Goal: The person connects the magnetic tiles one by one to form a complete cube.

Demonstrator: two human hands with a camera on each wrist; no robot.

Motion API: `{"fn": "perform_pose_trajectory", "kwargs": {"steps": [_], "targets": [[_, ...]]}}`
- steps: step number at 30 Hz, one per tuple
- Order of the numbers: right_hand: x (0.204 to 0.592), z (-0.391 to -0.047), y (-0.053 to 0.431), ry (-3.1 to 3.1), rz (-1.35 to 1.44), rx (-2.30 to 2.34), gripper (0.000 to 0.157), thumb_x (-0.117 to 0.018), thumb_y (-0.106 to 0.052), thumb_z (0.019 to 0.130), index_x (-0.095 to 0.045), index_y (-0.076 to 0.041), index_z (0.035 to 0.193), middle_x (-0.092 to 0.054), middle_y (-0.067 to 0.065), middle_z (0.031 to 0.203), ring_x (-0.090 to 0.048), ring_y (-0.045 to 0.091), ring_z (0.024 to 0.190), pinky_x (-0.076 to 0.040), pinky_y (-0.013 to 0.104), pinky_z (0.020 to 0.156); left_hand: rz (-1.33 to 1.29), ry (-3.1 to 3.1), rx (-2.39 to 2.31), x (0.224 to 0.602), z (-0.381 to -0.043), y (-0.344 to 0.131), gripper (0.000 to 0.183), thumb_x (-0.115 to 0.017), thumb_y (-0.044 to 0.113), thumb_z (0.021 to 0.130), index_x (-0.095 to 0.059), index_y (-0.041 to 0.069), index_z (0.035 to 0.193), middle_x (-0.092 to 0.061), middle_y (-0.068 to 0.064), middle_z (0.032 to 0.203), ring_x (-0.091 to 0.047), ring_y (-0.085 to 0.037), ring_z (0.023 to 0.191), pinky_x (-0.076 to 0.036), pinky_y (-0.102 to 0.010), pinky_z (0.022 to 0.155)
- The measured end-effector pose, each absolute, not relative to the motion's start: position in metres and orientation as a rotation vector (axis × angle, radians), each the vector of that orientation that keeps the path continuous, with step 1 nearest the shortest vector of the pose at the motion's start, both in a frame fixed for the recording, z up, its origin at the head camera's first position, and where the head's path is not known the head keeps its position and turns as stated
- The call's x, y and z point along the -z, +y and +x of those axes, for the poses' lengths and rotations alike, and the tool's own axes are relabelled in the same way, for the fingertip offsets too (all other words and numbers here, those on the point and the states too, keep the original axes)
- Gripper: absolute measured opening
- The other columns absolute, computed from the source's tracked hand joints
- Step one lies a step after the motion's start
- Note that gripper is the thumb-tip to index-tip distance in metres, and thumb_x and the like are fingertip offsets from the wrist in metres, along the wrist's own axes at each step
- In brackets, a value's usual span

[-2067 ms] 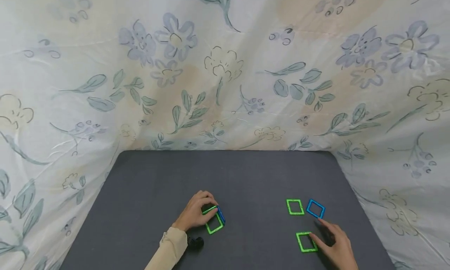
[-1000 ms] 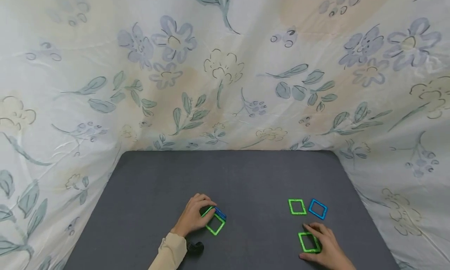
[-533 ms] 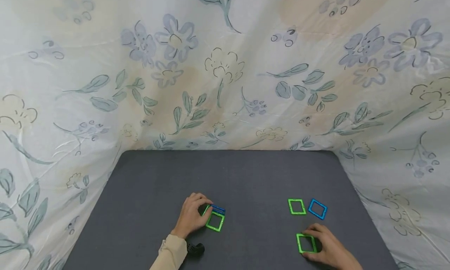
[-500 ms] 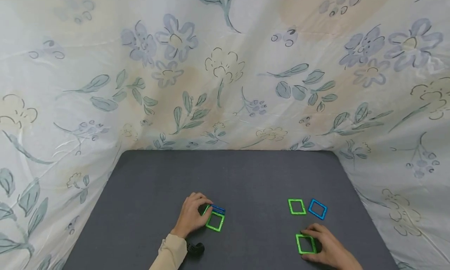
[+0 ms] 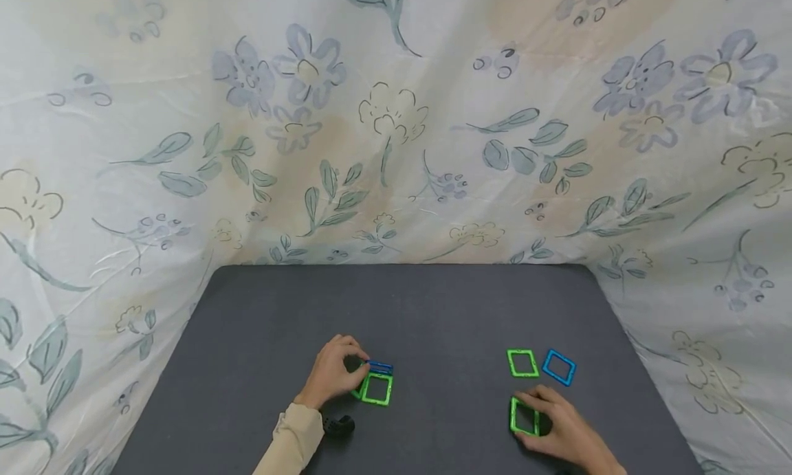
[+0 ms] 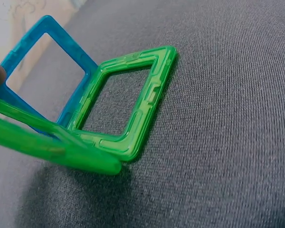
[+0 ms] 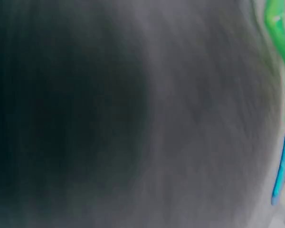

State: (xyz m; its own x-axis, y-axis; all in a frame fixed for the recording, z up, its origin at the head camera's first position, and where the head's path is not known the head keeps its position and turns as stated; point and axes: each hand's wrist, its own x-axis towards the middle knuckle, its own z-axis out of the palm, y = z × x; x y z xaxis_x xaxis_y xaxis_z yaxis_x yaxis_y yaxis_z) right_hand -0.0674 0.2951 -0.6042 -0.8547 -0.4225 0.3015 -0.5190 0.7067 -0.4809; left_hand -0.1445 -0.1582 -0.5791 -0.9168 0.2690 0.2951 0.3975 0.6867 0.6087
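Note:
Near the table's middle, a green magnetic tile (image 5: 376, 403) lies flat. A blue magnetic tile (image 6: 69, 46) stands on its back edge, and another green magnetic tile (image 6: 52, 149) rises along its left side. My left hand (image 5: 330, 375) pinches the two standing tiles near their shared corner, which its fingers partly hide. On the right, my right hand (image 5: 566, 425) grips a green magnetic tile (image 5: 513, 417) between thumb and fingers, apart from the left group. The right wrist view is badly blurred, with only a green tile piece (image 7: 277, 28) at its edge.
Behind the right hand lie a green tile (image 5: 523, 375) and a blue tile (image 5: 562, 357), both flat. A black device (image 5: 340, 427) sits by the left wrist. The dark grey table (image 5: 433, 310) ends at a flowered curtain (image 5: 396, 207) behind and at both sides.
My right hand reached the near green tile, took hold of it and shifted it left and slightly away. My left hand turned its tile group, so the blue tile now stands at the back.

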Motion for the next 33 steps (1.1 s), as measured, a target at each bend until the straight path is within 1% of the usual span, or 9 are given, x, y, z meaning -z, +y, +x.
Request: {"fn": "perform_pose_trajectory", "kwargs": {"steps": [3,5,8,11,15,18,21,25,33], "targets": [[0.611,-0.068,0.280,-2.560,0.675,-0.945,0.062,-0.098,-0.012,0.061,-0.075,-0.001,0.118,-0.066,-0.004,0.104,-0.060,0.003,0.089,-0.048,0.013,0.073,-0.521,-2.724,1.058,0.579,-0.143,-0.160,0.009,-0.083,0.024,0.082,-0.082,0.015,0.084,-0.067,0.013,0.087,-0.055,-0.007,0.083,-0.050,-0.028,0.076],[0.611,-0.070,0.269,-2.494,0.598,-1.023,0.063,-0.097,-0.005,0.059,-0.075,-0.001,0.117,-0.069,-0.002,0.105,-0.062,0.004,0.090,-0.047,0.010,0.077,-0.513,-2.713,1.053,0.580,-0.142,-0.161,0.008,-0.083,0.023,0.082,-0.082,0.016,0.083,-0.066,0.013,0.086,-0.055,-0.006,0.082,-0.050,-0.029,0.075],[0.612,-0.076,0.251,-2.439,0.507,-1.176,0.062,-0.096,-0.001,0.060,-0.075,0.000,0.118,-0.071,0.003,0.107,-0.065,0.004,0.092,-0.052,0.012,0.077,-0.502,-2.692,1.039,0.581,-0.141,-0.162,0.003,-0.084,0.020,0.081,-0.082,0.018,0.082,-0.066,0.014,0.085,-0.055,-0.006,0.082,-0.051,-0.030,0.074],[0.611,-0.083,0.232,-2.394,0.487,-1.308,0.061,-0.096,0.000,0.061,-0.074,0.002,0.118,-0.072,0.009,0.108,-0.068,0.005,0.092,-0.057,0.020,0.075,-0.491,-2.691,1.041,0.582,-0.140,-0.162,0.005,-0.083,0.016,0.080,-0.082,0.020,0.082,-0.066,0.015,0.085,-0.056,-0.006,0.082,-0.052,-0.031,0.074],[0.608,-0.095,0.208,-2.336,0.556,-1.439,0.061,-0.094,0.003,0.064,-0.072,0.004,0.120,-0.072,0.014,0.109,-0.069,0.006,0.096,-0.061,0.030,0.075,-0.479,-2.710,1.063,0.582,-0.139,-0.162,0.006,-0.082,0.015,0.081,-0.082,0.021,0.084,-0.066,0.015,0.085,-0.055,-0.006,0.082,-0.050,-0.029,0.074],[0.603,-0.103,0.194,-2.310,0.639,-1.513,0.060,-0.092,0.002,0.068,-0.071,0.000,0.124,-0.071,0.016,0.109,-0.069,0.003,0.101,-0.062,0.034,0.078,-0.471,-2.722,1.074,0.581,-0.139,-0.163,0.007,-0.082,0.015,0.081,-0.082,0.021,0.084,-0.066,0.016,0.085,-0.055,-0.006,0.082,-0.050,-0.030,0.075],[0.595,-0.111,0.181,-2.294,0.715,-1.576,0.060,-0.090,0.000,0.073,-0.070,-0.005,0.129,-0.070,0.018,0.112,-0.068,0.002,0.105,-0.061,0.032,0.084,-0.468,-2.732,1.083,0.580,-0.140,-0.164,0.009,-0.082,0.014,0.082,-0.082,0.022,0.085,-0.066,0.015,0.086,-0.056,-0.007,0.084,-0.052,-0.032,0.077],[0.584,-0.121,0.166,-2.259,0.816,-1.617,0.059,-0.089,0.000,0.075,-0.069,-0.004,0.131,-0.070,0.017,0.114,-0.068,0.006,0.108,-0.059,0.027,0.089,-0.470,-2.746,1.102,0.579,-0.140,-0.165,0.008,-0.081,0.014,0.082,-0.082,0.021,0.086,-0.067,0.015,0.086,-0.057,-0.009,0.084,-0.052,-0.032,0.078],[0.576,-0.136,0.139,-2.176,0.973,-1.586,0.066,-0.089,0.002,0.073,-0.065,0.000,0.134,-0.070,0.020,0.113,-0.069,0.019,0.104,-0.058,0.027,0.088,-0.457,-2.771,1.105,0.578,-0.143,-0.165,0.006,-0.082,0.020,0.083,-0.082,0.017,0.088,-0.066,0.014,0.086,-0.057,-0.009,0.085,-0.051,-0.032,0.077]]}}
